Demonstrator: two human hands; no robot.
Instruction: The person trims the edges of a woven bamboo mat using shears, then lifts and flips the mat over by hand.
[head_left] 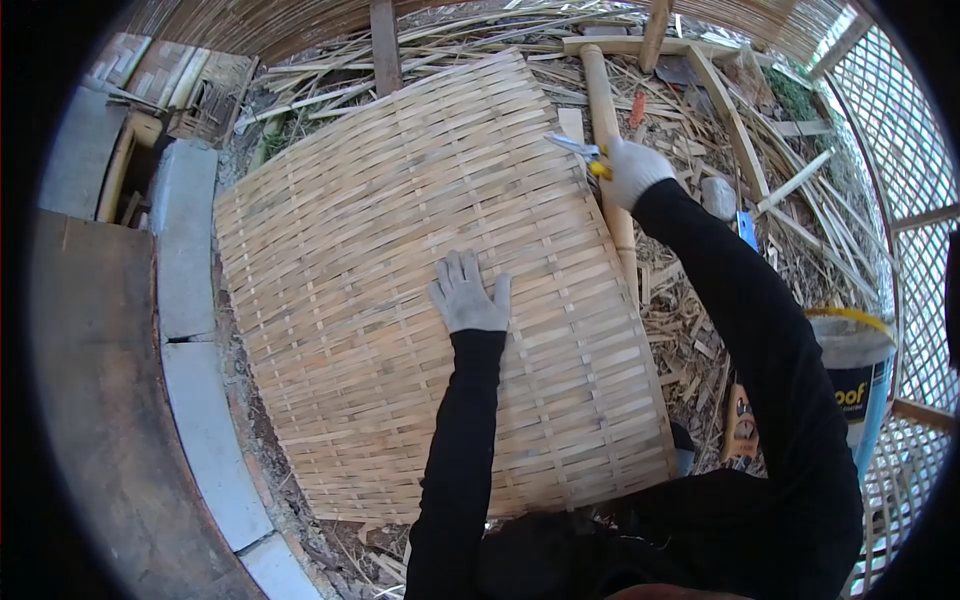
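A large woven bamboo mat [400, 400] lies flat in front of me. My left hand [467, 295], in a white glove, rests on its middle with the fingers spread. Near the mat's upper right edge, my right hand [637, 172], also gloved, is closed around yellow-handled shears [576, 146]. Their metal blades point left over the mat's edge; part of the handles is hidden in the glove. A thick bamboo pole [600, 95] runs beneath the right side, close to that hand.
Bamboo strips and shavings [690, 330] litter the ground to the right and back. A bucket [850, 345] with a yellow rim stands at lower right. Pale blocks [200, 420] and a brown board [100, 350] border the left. Wooden posts [385, 45] and a lattice wall [890, 130] stand around.
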